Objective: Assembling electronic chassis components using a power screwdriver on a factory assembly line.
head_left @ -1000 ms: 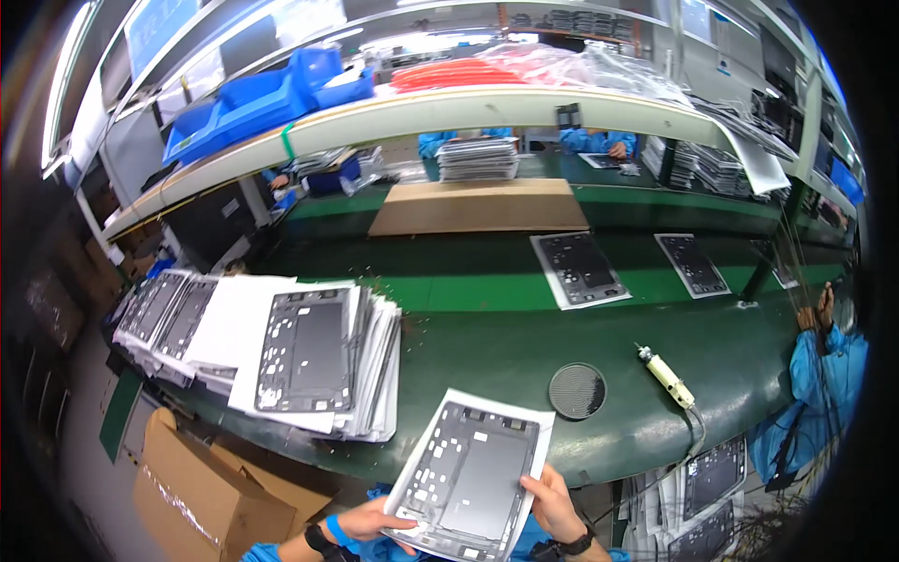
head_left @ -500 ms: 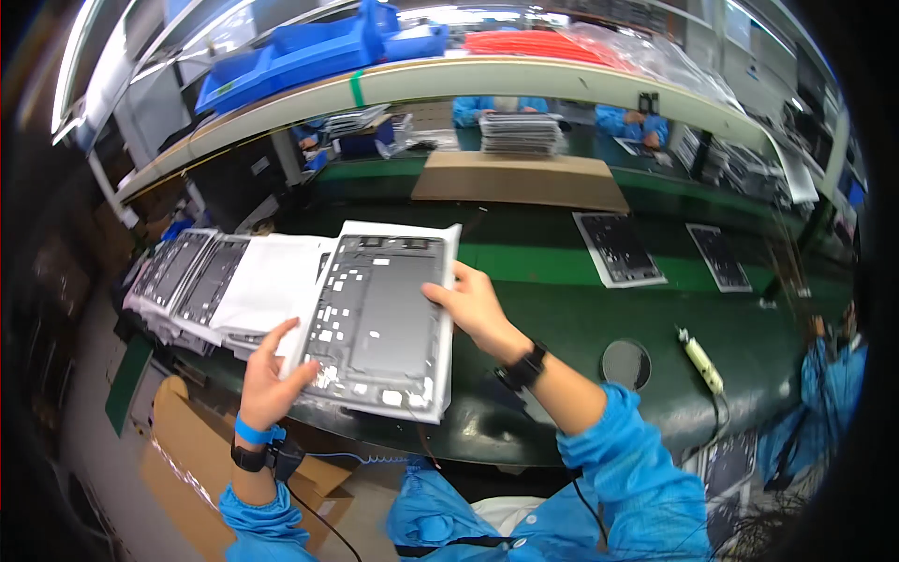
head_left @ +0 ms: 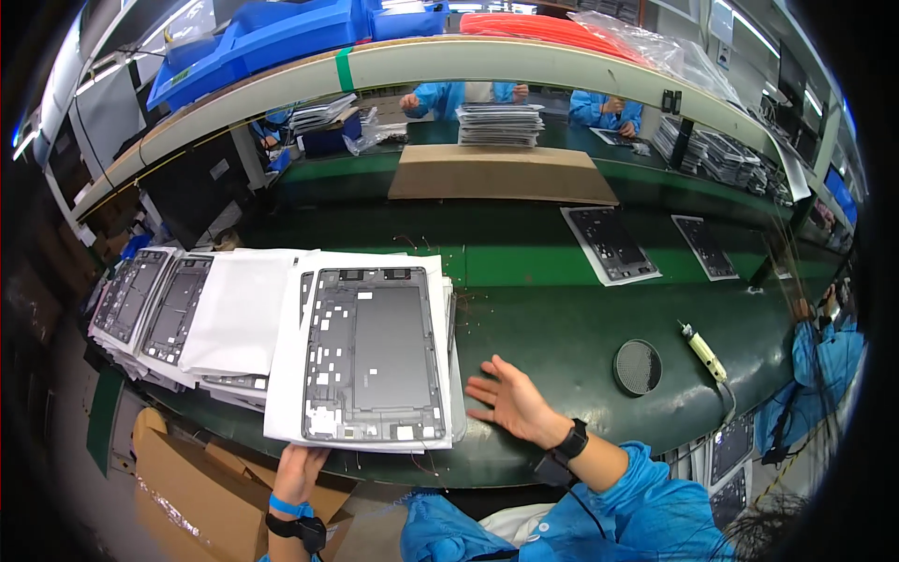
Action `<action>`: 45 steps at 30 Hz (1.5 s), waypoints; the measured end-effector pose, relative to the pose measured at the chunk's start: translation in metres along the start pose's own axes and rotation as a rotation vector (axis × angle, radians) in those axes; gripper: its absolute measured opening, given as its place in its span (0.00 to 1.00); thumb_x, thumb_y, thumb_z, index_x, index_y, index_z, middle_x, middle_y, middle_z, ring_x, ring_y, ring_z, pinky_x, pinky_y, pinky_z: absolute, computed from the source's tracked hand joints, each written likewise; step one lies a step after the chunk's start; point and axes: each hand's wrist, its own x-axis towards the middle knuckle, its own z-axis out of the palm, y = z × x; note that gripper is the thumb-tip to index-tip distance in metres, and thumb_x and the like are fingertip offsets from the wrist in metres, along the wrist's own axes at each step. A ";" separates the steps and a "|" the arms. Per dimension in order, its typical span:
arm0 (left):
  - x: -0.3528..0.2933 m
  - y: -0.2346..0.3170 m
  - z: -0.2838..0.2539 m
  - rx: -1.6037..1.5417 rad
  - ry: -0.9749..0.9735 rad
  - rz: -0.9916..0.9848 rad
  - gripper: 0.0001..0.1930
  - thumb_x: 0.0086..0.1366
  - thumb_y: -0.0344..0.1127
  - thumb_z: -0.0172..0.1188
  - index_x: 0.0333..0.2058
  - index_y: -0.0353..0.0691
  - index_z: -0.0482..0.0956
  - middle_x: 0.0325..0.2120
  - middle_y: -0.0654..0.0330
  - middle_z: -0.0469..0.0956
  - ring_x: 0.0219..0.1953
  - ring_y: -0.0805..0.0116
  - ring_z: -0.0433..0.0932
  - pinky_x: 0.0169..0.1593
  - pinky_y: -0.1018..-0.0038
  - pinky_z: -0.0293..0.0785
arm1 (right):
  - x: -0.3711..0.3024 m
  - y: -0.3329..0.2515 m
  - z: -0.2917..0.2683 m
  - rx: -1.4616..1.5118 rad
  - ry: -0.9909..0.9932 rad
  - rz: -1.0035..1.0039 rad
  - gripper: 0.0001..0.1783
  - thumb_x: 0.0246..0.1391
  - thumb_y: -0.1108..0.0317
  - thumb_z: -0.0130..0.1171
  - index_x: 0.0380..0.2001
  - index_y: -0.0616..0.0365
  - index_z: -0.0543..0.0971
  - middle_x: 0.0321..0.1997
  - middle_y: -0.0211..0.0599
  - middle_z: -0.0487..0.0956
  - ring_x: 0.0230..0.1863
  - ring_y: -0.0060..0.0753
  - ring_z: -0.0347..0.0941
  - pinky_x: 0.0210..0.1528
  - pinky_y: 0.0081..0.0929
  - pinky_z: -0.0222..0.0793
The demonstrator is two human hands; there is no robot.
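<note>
A dark grey tablet back housing point(head_left: 393, 347) with many small white patches lies on a white sheet point(head_left: 288, 375), on top of a stack near the bench's front edge. My left hand point(head_left: 298, 476) touches the stack's front edge from below. Its fingertips are hidden there, so I cannot tell how they are closed. Just right of the stack, my right hand point(head_left: 510, 401) is open with fingers spread, holding nothing. Left of this stack lie more housings point(head_left: 178, 309) on sheets, and a blank white sheet point(head_left: 234, 314).
Right on the green bench are a round dark dish point(head_left: 639, 367) and a corded pale electric screwdriver point(head_left: 702, 351). Two housings point(head_left: 609, 245) lie farther back. A brown board point(head_left: 501, 175) stands behind. Overhead runs a shelf point(head_left: 506, 51) with blue bins point(head_left: 262, 47). Cardboard boxes point(head_left: 192, 496) sit below, left.
The housing and its sheet, held up in both hands before, now rest on the stack. My right hand has let go and moved right and down; my left hand has slid to the front edge.
</note>
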 end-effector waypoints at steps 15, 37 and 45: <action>0.084 0.007 -0.047 0.121 -0.380 -0.012 0.25 0.69 0.49 0.45 0.58 0.38 0.64 0.52 0.52 0.72 0.53 0.56 0.71 0.57 0.61 0.69 | 0.041 0.030 0.054 -0.037 -0.056 -0.016 0.43 0.59 0.33 0.39 0.66 0.56 0.58 0.67 0.46 0.61 0.70 0.39 0.49 0.68 0.49 0.40; 0.029 0.021 0.077 0.126 -0.199 -0.177 0.32 0.65 0.55 0.47 0.60 0.40 0.59 0.56 0.50 0.66 0.56 0.54 0.65 0.60 0.58 0.63 | -0.016 -0.011 0.078 0.089 -0.224 0.054 0.25 0.65 0.48 0.41 0.45 0.62 0.72 0.40 0.41 0.75 0.39 0.29 0.77 0.39 0.29 0.78; 0.015 -0.026 0.017 0.021 -0.235 -0.189 0.34 0.63 0.57 0.48 0.61 0.41 0.57 0.57 0.50 0.63 0.58 0.54 0.63 0.61 0.56 0.60 | -0.020 -0.016 0.059 0.115 -0.254 0.059 0.27 0.65 0.47 0.41 0.46 0.62 0.72 0.42 0.41 0.74 0.41 0.29 0.76 0.42 0.30 0.77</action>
